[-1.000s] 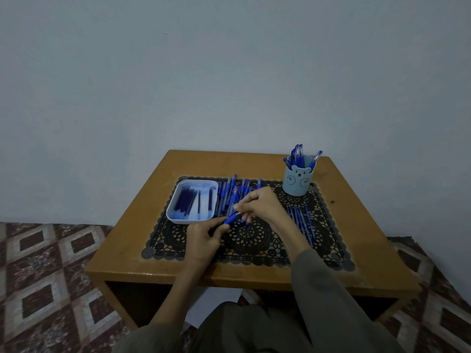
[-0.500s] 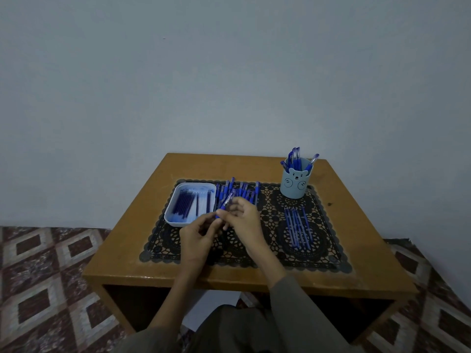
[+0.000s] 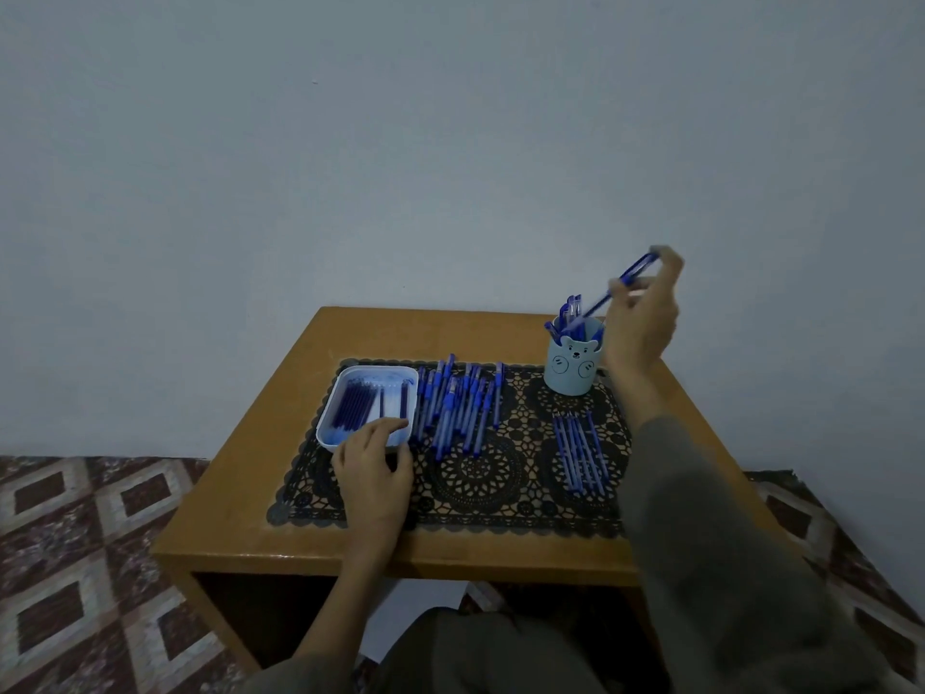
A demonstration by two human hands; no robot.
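The right hand (image 3: 643, 318) is pinching a blue pen (image 3: 618, 285) near its upper end, fingers curled round it, and is holding it raised over the far right corner of the surface (image 3: 240, 493). The pen is slanting down to the left, its lower tip pointing into the mouth of the pale blue bear-faced cup (image 3: 573, 368), where other blue pens are standing upright. Whether the tip is already inside the rim is hard to tell.

The left hand (image 3: 373, 473) is lying well apart from the right, at the near edge of the white tray (image 3: 380, 370), fingers relaxed and spread over the rim, gripping nothing that shows. Its fingertips are reaching toward the dark refills (image 3: 353, 405) lying side by side in the tray.

Just right of the tray, loose pens (image 3: 458, 408) are lying in an untidy pile on the black lace mat (image 3: 475, 483); a neater row (image 3: 580, 453) of thin blue pieces is lying in front of the cup.

The step in hand seems to be dropping a finished pen into the cup while the other hand is going for the next refill. The next move is calling for steering the tip between the standing pens, then loosening the pinch so the pen is sliding in without tipping the light cup. The left hand is needing to single out one refill.
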